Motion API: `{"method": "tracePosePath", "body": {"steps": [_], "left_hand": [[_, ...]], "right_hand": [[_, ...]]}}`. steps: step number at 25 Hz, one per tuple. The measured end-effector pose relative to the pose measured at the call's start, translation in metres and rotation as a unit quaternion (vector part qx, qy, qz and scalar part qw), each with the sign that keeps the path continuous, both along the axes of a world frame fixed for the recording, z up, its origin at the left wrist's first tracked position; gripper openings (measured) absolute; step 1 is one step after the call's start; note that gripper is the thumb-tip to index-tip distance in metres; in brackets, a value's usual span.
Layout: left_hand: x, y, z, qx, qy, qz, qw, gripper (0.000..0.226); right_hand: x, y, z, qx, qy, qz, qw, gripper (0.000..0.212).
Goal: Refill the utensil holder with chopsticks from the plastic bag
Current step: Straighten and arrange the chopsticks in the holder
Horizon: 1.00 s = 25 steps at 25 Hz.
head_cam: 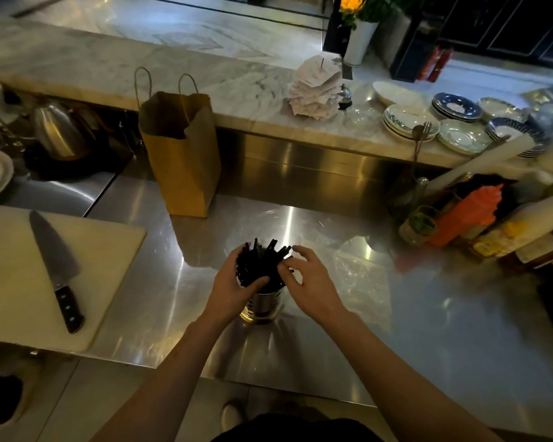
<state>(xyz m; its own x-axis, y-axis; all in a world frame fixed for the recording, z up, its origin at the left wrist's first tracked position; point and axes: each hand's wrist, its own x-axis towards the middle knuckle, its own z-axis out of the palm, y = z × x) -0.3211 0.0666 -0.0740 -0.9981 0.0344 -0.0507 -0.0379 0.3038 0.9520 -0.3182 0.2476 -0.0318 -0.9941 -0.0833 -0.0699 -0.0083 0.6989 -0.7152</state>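
Observation:
A shiny metal utensil holder (264,304) stands on the steel counter, near its front edge. A bundle of black chopsticks (261,262) sticks up out of it, fanned at the top. My left hand (230,287) wraps around the bundle from the left, thumb across the front. My right hand (310,279) touches the bundle's right side with its fingers spread and its thumb and fingertip pinching some sticks. A clear plastic bag (361,275) lies flat and crumpled on the counter just right of the holder.
A brown paper bag (182,154) stands behind the holder. At left a white cutting board (109,250) carries a large knife (56,269). Sauce bottles (479,218) crowd the right side. Plates (460,135) and a receipt spike (316,87) sit on the marble ledge.

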Motion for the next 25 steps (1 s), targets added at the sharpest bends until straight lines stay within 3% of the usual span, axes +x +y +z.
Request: {"method": "tracePosePath", "body": {"steps": [3, 6, 10, 15, 19, 22, 25], "left_hand": [[0.001, 0.011, -0.001, -0.006, 0.001, 0.022, 1.000, 0.074], [0.001, 0.020, -0.002, -0.002, -0.012, 0.034, 0.999, 0.074], [0.002, 0.027, 0.000, 0.002, -0.025, 0.057, 0.998, 0.074], [0.008, 0.024, 0.007, 0.009, -0.062, 0.061, 0.996, 0.089], [0.016, 0.001, 0.012, 0.005, -0.100, 0.016, 0.995, 0.103], [0.014, -0.009, 0.012, -0.042, -0.099, -0.026, 0.994, 0.096], [0.002, -0.012, 0.013, -0.084, -0.087, -0.046, 0.992, 0.088]], "right_hand": [[-0.002, 0.010, 0.008, -0.041, 0.097, 0.004, 0.994, 0.046], [-0.002, 0.013, 0.002, 0.063, 0.117, 0.095, 0.987, 0.047], [-0.014, 0.020, -0.012, 0.103, 0.055, 0.168, 0.979, 0.060], [-0.021, 0.033, -0.022, -0.131, -0.047, 0.109, 0.984, 0.091], [-0.016, 0.052, -0.047, -0.116, -0.125, 0.130, 0.977, 0.121], [-0.012, 0.048, -0.052, -0.103, -0.133, 0.160, 0.973, 0.113], [-0.017, 0.037, -0.044, -0.124, -0.092, 0.168, 0.974, 0.071]]}}
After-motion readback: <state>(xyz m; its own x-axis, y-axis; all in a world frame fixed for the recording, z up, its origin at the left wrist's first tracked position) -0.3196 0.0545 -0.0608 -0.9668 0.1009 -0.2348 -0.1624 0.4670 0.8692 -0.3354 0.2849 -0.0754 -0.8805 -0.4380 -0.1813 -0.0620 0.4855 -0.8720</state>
